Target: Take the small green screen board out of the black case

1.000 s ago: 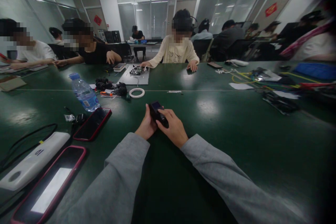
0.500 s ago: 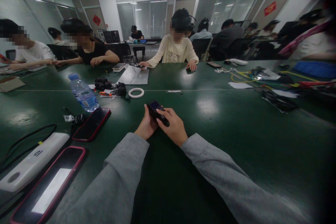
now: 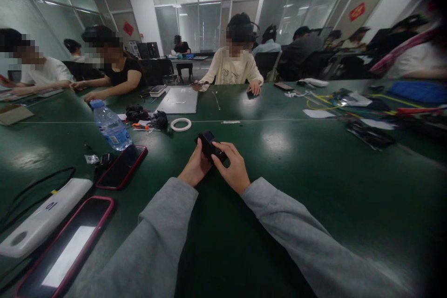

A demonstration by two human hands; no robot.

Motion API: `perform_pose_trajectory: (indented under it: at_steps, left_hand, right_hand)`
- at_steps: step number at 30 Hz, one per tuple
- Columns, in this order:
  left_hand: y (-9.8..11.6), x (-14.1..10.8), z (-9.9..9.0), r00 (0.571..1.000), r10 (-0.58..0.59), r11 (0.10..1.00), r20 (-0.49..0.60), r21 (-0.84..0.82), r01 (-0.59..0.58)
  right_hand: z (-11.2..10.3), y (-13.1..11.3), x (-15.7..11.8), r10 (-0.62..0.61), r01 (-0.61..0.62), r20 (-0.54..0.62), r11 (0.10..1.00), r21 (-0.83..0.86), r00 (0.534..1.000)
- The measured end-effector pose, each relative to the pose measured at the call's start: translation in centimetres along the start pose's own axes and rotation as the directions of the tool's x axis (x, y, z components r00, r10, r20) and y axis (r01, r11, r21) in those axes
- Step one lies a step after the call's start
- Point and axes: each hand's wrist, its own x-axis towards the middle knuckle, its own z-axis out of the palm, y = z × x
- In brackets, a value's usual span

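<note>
Black handheld device (image 3: 207,143) in your curled left hand (image 3: 195,165), you apparently work its near end with a pinching right hand (image 3: 234,164); next, hold it steady.

From here I see 2 long, loose grey sleeves (image 3: 296,223), plain and softly creased; the left one bunches into a fold (image 3: 143,218) partway along, both ending in cuffs (image 3: 184,191).
</note>
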Motion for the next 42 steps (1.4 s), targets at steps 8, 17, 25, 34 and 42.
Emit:
perform_pose_trajectory:
  at_steps: [8,17,25,34,42]
  left_hand:
    - [-0.1,0.1,-0.6,0.999,-0.001,0.999,-0.051,0.032,0.003]
    - [-0.1,0.2,-0.4,0.993,0.002,0.999,-0.115,0.035,0.002]
    - [-0.2,0.4,-0.5,0.993,0.009,0.999,-0.115,0.039,-0.005]
    - [0.2,-0.1,0.0,0.990,-0.036,0.999,-0.138,-0.032,0.032]
    - [0.4,0.0,0.1,0.987,-0.039,0.997,-0.155,-0.074,0.028]
  right_hand:
    - [-0.2,-0.2,0.2,0.017,-0.018,0.012,0.999,0.049,1.000]
    - [0.0,0.1,0.1,0.032,-0.034,0.032,0.997,0.065,0.999]
    - [0.3,0.2,-0.1,0.052,-0.053,0.021,0.996,0.076,0.998]
    - [0.1,-0.2,-0.1,-0.067,0.068,-0.034,0.998,0.018,0.997]
    - [-1.0,-0.8,0.1,-0.072,0.079,-0.238,0.997,0.018,0.968]
